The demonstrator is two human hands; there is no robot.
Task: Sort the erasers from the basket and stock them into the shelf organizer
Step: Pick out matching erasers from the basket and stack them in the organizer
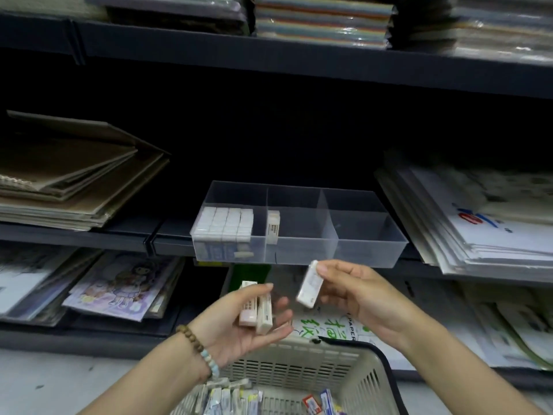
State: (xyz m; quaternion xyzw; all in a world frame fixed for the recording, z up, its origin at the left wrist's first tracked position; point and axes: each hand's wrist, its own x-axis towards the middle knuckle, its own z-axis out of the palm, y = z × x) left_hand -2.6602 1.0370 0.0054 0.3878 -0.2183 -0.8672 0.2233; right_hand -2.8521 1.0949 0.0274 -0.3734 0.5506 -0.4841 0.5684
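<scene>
1. A beaded bracelet (197,349) is worn at the wrist of the left hand (239,324).
2. Round brown wooden beads (188,336) are strung along its upper part.
3. Pale turquoise and whitish beads (211,363) are seen at its lower end.

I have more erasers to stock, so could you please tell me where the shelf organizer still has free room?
The right compartment is bare, between its divider and the organizer's end wall. The middle compartment holds one upright eraser by its left divider; the rest is free. The left compartment is packed with white erasers.
</scene>
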